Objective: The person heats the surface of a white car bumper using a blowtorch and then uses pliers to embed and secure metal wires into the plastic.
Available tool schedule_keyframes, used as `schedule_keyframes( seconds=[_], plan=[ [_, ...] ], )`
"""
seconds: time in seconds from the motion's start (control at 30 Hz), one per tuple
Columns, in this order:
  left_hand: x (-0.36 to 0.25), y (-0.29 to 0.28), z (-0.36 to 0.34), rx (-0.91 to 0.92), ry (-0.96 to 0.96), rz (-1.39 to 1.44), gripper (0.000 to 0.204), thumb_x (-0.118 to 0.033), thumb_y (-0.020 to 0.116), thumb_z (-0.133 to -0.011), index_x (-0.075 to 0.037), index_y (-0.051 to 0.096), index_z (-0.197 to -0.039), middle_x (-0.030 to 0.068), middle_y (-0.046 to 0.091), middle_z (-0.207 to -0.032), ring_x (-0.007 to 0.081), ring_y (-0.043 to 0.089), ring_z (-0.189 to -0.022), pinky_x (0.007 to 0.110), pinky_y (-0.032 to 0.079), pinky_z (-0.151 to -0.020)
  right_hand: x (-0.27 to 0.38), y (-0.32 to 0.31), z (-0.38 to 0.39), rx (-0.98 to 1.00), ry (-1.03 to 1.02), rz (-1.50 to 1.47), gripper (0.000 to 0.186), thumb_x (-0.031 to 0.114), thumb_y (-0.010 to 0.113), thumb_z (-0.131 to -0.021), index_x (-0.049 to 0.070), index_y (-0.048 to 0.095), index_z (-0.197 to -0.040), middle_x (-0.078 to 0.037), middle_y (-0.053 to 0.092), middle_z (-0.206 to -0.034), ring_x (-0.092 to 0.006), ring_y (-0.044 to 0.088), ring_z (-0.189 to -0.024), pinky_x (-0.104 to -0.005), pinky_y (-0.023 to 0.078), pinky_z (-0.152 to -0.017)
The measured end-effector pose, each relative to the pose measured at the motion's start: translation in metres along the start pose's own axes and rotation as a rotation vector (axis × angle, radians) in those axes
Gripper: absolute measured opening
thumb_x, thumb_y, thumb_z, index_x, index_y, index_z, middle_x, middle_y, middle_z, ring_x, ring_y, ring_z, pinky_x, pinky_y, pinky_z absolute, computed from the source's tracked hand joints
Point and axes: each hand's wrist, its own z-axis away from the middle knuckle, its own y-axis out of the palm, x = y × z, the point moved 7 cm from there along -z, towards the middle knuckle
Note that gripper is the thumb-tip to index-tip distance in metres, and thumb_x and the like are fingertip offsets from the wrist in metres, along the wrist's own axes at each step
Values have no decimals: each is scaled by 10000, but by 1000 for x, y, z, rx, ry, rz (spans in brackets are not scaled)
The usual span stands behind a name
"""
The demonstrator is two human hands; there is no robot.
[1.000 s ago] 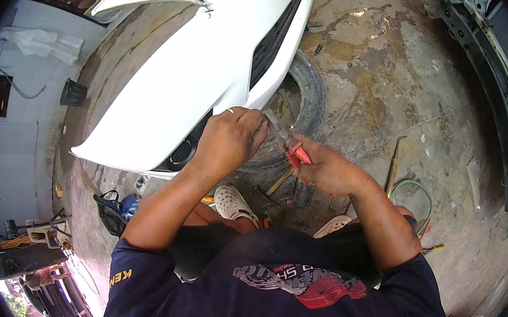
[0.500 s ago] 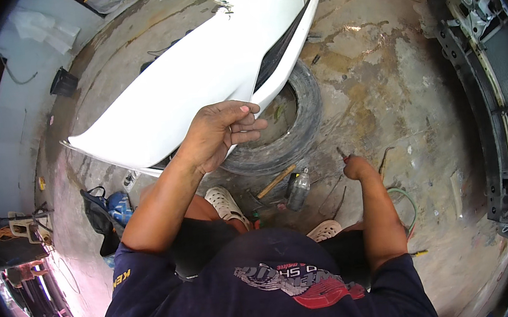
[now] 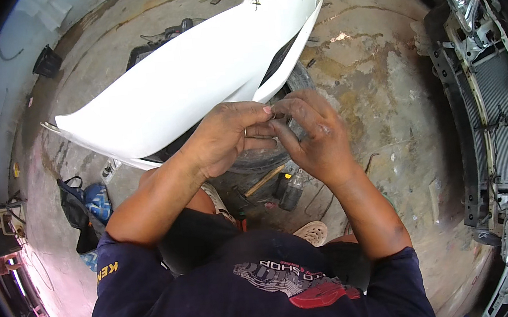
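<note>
My left hand (image 3: 222, 138) is raised in front of me, thumb and index finger pinched together. My right hand (image 3: 319, 138) meets it fingertip to fingertip, its fingers also closed in a pinch. Whatever sits between the fingertips is too small to make out. Just beyond the hands, a large white car bumper (image 3: 178, 83) lies at a slant across a black tyre (image 3: 300, 79). My hands cover part of the tyre.
Below my hands, a wooden-handled hammer (image 3: 264, 182) and a clear plastic bottle (image 3: 293, 193) are on the concrete floor. A blue-and-black bag (image 3: 96, 203) is at the left. Along the right stands a car's exposed front with a radiator (image 3: 506, 126) and headlights (image 3: 462, 3).
My right hand has come up from near the floor at the right to my left hand's fingertips; the thin tool it held no longer shows there. The view has shifted slightly.
</note>
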Motion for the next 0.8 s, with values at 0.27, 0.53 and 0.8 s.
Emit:
schedule_keyframes(
  seconds=[0.27, 0.53, 0.8],
  plan=[
    [-40, -21, 8, 10, 148, -130, 348, -162, 637, -1060, 92, 690, -1292, 193, 768, -1149, 274, 767, -1055, 425, 632, -956, -9, 16, -31, -52, 94, -104, 138, 36, 815, -860, 49, 775, -992, -107, 731, -949, -270, 720, -866, -378, 577, -754],
    [-200, -45, -23, -506, 738, -1481, 595, -467, 739, -930, 18, 754, -1273, 264, 779, -1095, 325, 776, -952, 426, 606, -880, -116, 13, -106, -220, 431, -307, 170, 129, 759, -943, -14, 784, -1031, -90, 797, -871, -134, 730, -792, -299, 575, -774],
    [-213, -62, -100, -432, 144, -838, 930, -789, 577, -970, 48, 675, -1364, 228, 741, -1106, 217, 738, -956, 402, 575, -828, -168, 63, -151, -258, 425, -323, 159, 164, 773, -918, 55, 804, -1030, -82, 806, -907, -156, 748, -836, -314, 596, -817]
  ],
)
